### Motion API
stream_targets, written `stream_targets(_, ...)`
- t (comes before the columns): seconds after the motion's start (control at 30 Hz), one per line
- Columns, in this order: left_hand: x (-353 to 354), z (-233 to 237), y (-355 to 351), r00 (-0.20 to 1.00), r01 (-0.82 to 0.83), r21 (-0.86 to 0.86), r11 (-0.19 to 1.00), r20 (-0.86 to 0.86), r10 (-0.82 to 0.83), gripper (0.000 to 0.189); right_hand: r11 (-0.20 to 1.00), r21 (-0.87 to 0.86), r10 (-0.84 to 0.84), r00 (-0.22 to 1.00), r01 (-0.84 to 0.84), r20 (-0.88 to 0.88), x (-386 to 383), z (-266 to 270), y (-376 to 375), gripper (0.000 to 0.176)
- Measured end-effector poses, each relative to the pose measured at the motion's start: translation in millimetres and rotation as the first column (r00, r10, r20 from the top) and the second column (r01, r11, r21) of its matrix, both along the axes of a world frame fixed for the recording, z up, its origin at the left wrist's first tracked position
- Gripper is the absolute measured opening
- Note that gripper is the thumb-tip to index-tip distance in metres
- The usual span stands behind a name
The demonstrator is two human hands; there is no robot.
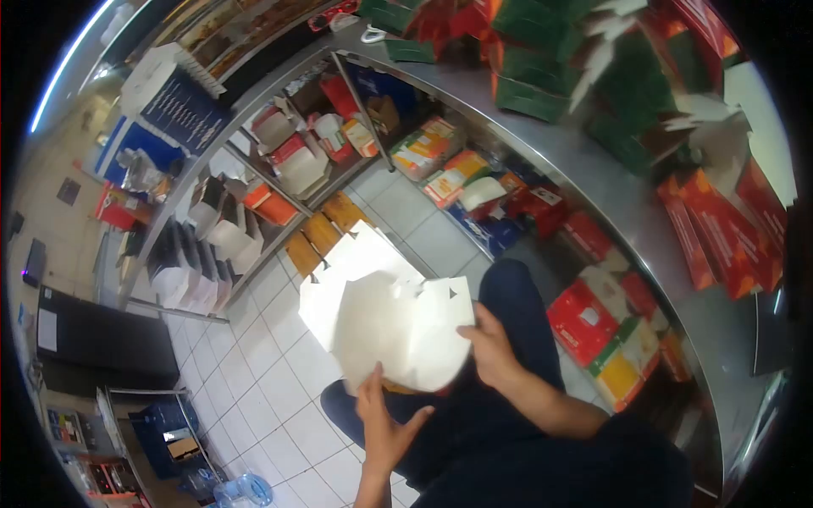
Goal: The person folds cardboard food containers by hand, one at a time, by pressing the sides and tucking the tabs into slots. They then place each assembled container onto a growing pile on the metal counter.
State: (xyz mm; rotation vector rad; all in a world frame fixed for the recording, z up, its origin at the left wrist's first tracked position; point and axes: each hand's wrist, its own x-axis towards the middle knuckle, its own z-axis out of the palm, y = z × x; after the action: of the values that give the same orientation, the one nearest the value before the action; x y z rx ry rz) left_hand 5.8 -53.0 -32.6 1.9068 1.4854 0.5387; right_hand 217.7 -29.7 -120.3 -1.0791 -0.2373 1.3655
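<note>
A white cardboard food box (385,313), partly folded with flaps and cut-out tabs, is held up in front of me over my lap. My left hand (383,422) grips its lower edge from below, thumb out to the right. My right hand (489,347) holds its right side, fingers pressed on the panel. The inside of the box faces me and shows plain white. My dark trousers (508,296) lie beneath it.
A steel counter (584,169) curves along the right, with stacks of green and red flat boxes (550,59) on top and coloured packs on the shelf below. Steel shelves (254,195) with folded white boxes stand at the left. White floor tiles (279,381) lie below.
</note>
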Motion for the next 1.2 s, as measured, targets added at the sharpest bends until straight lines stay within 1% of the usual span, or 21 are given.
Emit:
stream_targets(0.03,-1,-9,3,1.000,-0.015,0.012,1.000,0.001,0.015,0.088,0.990,0.141,-0.034,0.966,-0.002,0.257,-4,3,-1,0.042)
stream_targets(0.07,-4,-24,7,0.877,-0.048,-0.260,0.964,0.450,0.165,0.088,0.985,0.171,-0.047,0.930,-0.017,0.364,-8,10,-4,0.031)
stream_targets(0.1,-5,-32,8,0.551,0.060,-0.494,0.868,0.741,0.384,0.090,0.947,0.300,-0.065,0.846,-0.115,0.530,-7,23,-5,0.031)
stream_targets(0.17,5,-24,9,0.199,0.120,-0.524,0.843,0.845,0.497,0.080,0.751,0.381,-0.141,0.434,-0.539,0.890,7,45,-5,0.034)
stream_targets(0.2,6,-16,12,0.068,0.173,-0.552,0.816,0.833,0.549,0.076,0.636,0.438,-0.135,0.468,-0.636,0.874,4,52,-6,0.039)
stream_targets(0.23,7,-11,16,-0.063,0.234,-0.566,0.791,0.803,0.593,0.072,0.625,0.439,-0.136,0.464,-0.645,0.875,0,56,-7,0.039)
stream_targets(0.27,7,-11,19,-0.077,0.229,-0.557,0.799,0.807,0.585,0.072,0.531,0.455,-0.159,0.444,-0.715,0.882,-3,60,-8,0.037)
stream_targets(0.3,7,-11,21,-0.046,0.136,-0.630,0.764,0.767,0.640,0.064,0.429,0.461,-0.183,0.425,-0.777,0.886,-5,64,-9,0.036)
stream_targets(0.33,9,-11,23,-0.023,0.040,-0.693,0.720,0.720,0.694,0.056,0.443,0.480,-0.196,0.441,-0.757,0.876,-5,69,-10,0.036)
stream_targets(0.37,13,-9,24,-0.037,0.037,-0.683,0.729,0.728,0.684,0.056,0.428,0.480,-0.201,0.437,-0.766,0.877,-8,67,-10,0.036)
stream_targets(0.43,27,-4,25,-0.007,-0.046,-0.619,0.784,0.785,0.619,0.035,0.648,0.633,-0.187,0.718,-0.422,0.670,-17,58,-15,0.036)
stream_targets(0.47,28,-7,22,-0.085,-0.026,-0.638,0.769,0.768,0.635,0.028,0.776,0.557,-0.042,0.858,-0.295,0.513,-27,58,-23,0.039)
stream_targets(0.63,32,-9,14,-0.002,-0.138,-0.558,0.819,0.827,0.563,0.031,0.631,0.585,0.090,0.797,-0.510,0.597,-25,62,-15,0.035)
stream_targets(0.7,31,-5,8,0.029,-0.137,-0.554,0.821,0.827,0.562,0.033,0.555,0.545,0.170,0.727,-0.629,0.666,-18,65,-16,0.039)
stream_targets(0.77,34,-5,1,0.095,-0.183,-0.499,0.847,0.849,0.520,0.037,0.550,0.539,0.150,0.710,-0.638,0.688,-18,64,-15,0.045)
stream_targets(0.87,52,-1,-11,-0.006,-0.192,-0.476,0.858,0.875,0.484,0.035,0.688,0.550,-0.069,0.713,-0.473,0.698,-33,54,-20,0.046)
stream_targets(0.9,58,0,-14,-0.037,-0.211,-0.481,0.851,0.874,0.484,0.035,0.683,0.551,-0.067,0.711,-0.479,0.701,-39,53,-21,0.046)
stream_targets(0.97,65,5,-14,-0.060,-0.222,-0.465,0.857,0.884,0.464,0.036,0.749,0.567,-0.162,0.735,-0.342,0.658,-49,53,-20,0.047)
stream_targets(1.0,67,8,-14,-0.079,-0.231,-0.453,0.861,0.891,0.447,0.036,0.747,0.568,-0.160,0.736,-0.346,0.658,-48,51,-21,0.047)
stream_targets(1.07,66,7,-25,-0.075,-0.200,-0.465,0.862,0.885,0.460,0.037,0.736,0.571,-0.274,0.612,-0.362,0.742,-47,47,-24,0.048)
stream_targets(1.2,63,7,-32,-0.084,-0.127,-0.532,0.837,0.847,0.525,0.037,0.727,0.636,-0.295,0.718,-0.259,0.630,-50,42,-31,0.044)
